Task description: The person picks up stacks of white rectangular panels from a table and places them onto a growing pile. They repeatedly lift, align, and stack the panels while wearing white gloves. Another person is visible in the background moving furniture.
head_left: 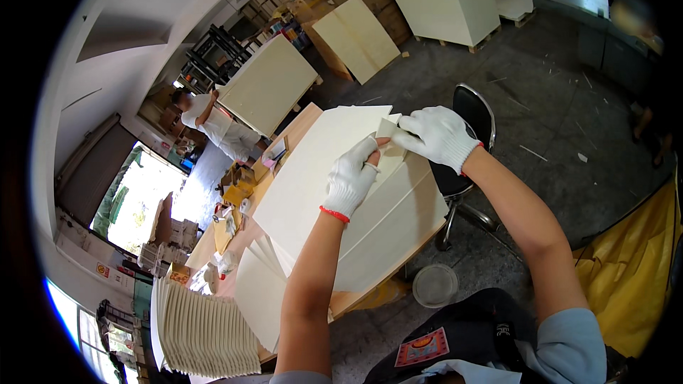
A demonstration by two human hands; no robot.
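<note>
Both my hands wear white knit gloves with red cuffs and meet over the far end of the table. A small flat cream piece stands up between them. My right hand pinches its right side with thumb and fingers. My left hand is curled at its lower left edge, with bare thumb and finger ends poking out of the glove. Whether the piece is loose or part of a sheet below, I cannot tell. Under my hands, large cream sheets lie overlapping on the wooden table.
At the near left stands a thick stack of curved cream sheets. Tape, bags and a yellow box line the table's left side. A black swivel chair touches the right side. Beyond, a person stands by a board stack.
</note>
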